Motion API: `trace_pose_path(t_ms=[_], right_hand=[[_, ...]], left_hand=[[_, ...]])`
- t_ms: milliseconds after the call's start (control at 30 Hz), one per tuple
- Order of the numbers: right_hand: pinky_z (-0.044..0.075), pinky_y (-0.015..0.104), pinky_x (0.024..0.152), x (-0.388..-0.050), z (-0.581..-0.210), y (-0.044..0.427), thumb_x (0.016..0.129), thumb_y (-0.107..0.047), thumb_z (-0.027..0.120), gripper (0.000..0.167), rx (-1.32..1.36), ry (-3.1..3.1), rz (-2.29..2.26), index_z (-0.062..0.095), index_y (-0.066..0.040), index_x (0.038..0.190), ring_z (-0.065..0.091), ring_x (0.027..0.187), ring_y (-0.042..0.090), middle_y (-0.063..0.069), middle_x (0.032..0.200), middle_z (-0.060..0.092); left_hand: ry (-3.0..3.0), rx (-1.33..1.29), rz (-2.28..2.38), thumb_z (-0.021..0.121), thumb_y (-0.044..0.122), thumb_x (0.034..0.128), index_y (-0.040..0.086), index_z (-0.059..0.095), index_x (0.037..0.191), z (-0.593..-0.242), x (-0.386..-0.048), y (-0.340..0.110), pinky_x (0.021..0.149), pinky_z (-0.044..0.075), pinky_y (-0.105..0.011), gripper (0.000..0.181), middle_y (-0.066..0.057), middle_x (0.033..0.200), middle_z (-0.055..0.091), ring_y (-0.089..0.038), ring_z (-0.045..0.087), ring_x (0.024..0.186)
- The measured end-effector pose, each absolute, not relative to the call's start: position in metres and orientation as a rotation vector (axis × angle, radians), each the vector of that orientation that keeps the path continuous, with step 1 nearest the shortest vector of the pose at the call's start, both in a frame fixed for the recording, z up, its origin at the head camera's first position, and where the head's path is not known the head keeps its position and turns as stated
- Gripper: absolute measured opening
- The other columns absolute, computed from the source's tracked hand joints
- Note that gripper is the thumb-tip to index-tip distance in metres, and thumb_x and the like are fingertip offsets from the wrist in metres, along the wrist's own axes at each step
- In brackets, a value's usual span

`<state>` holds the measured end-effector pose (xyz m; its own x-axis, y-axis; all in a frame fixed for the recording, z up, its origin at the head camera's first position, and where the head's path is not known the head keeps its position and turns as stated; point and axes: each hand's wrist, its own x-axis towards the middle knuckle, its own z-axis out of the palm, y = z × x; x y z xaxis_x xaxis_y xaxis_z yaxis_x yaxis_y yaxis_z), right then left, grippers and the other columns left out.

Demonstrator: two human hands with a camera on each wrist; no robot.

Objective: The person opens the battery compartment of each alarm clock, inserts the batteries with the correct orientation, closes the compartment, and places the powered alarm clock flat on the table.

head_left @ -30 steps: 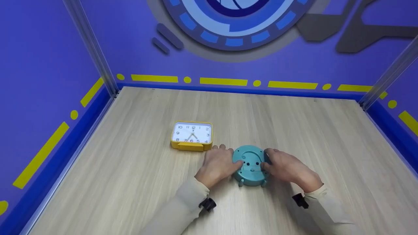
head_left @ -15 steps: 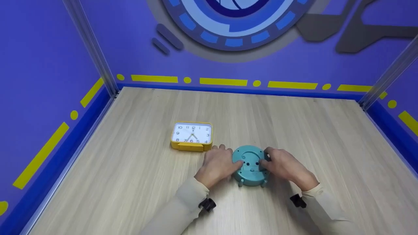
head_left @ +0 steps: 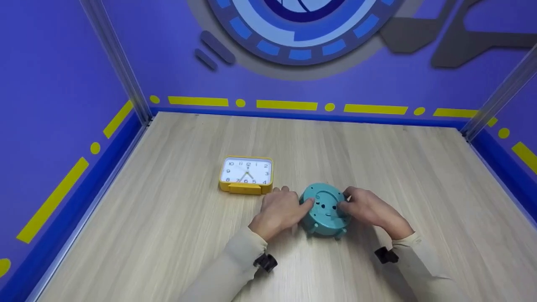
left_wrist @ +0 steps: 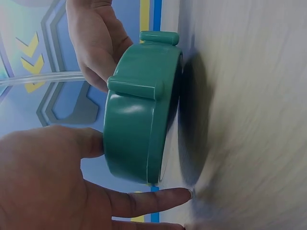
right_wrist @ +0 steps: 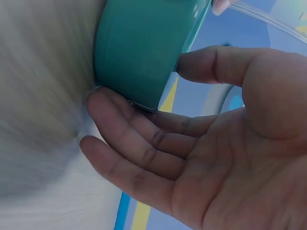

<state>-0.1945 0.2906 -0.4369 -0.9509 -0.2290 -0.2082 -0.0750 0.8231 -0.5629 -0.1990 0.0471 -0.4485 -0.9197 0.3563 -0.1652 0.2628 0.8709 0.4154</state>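
Note:
A round teal alarm clock is tilted off the table, its back with dark knobs facing up and its two feet toward me. A shadow lies under it in the left wrist view. My left hand is at its left side, thumb against the edge of the back. The left fingers reach straight out beside the rim. From the right, my right hand grips the rim, with the thumb on the back edge and fingertips bent at the side. The clock's dial is hidden.
Just beyond my left hand, a yellow rectangular alarm clock lies face up. The wood-grain table is bordered by blue-purple walls at the back and sides, with metal posts in the corners.
The teal clock has risen and tilted, turning slightly and shifting a little right and away from me. My right hand has moved slightly with it. The left hand stays about where it was.

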Motion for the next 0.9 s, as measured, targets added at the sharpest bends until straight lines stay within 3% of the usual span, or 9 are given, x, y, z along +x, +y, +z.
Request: trace_pose_path(t_ms=[133,300,667,900], right_hand=[[0.049,0.038,0.067,-0.195,-0.435,0.292,0.096,-0.02,0.063,0.042,-0.215,2.725,-0.824,0.062,0.013,0.122,0.06,0.081,0.025,0.015,0.099,0.067],[0.051,0.041,0.07,-0.194,-0.434,0.291,0.097,-0.02,0.063,0.043,-0.22,2.747,-0.79,0.062,0.013,0.124,0.061,0.083,0.026,0.018,0.103,0.068],[0.056,0.055,0.082,-0.177,-0.422,0.276,0.105,-0.018,0.064,0.036,-0.29,3.039,-0.777,0.061,0.011,0.126,0.067,0.097,0.038,0.025,0.113,0.065],[0.054,0.051,0.085,-0.167,-0.418,0.261,0.109,-0.027,0.063,0.046,-0.354,2.983,-0.871,0.057,0.009,0.137,0.063,0.096,0.031,0.021,0.119,0.061]], left_hand=[[2.781,0.496,0.682,0.043,0.053,0.106,0.011,0.067,0.077,-0.448,-0.199,0.047,0.073,0.044,-0.04,0.057,-0.007,0.091,0.055,-0.025,0.053,0.084],[2.76,0.477,0.752,0.046,0.051,0.1029,0.012,0.065,0.075,-0.447,-0.199,0.048,0.071,0.044,-0.038,0.052,-0.006,0.089,0.056,-0.024,0.053,0.081],[2.751,0.394,0.911,0.055,0.055,0.1014,0.009,0.065,0.093,-0.443,-0.198,0.048,0.062,0.041,-0.032,0.048,-0.005,0.09,0.056,-0.019,0.055,0.073],[2.766,0.404,0.938,0.057,0.059,0.1026,0.006,0.066,0.103,-0.441,-0.198,0.048,0.06,0.041,-0.03,0.054,-0.005,0.092,0.055,-0.019,0.056,0.072]])
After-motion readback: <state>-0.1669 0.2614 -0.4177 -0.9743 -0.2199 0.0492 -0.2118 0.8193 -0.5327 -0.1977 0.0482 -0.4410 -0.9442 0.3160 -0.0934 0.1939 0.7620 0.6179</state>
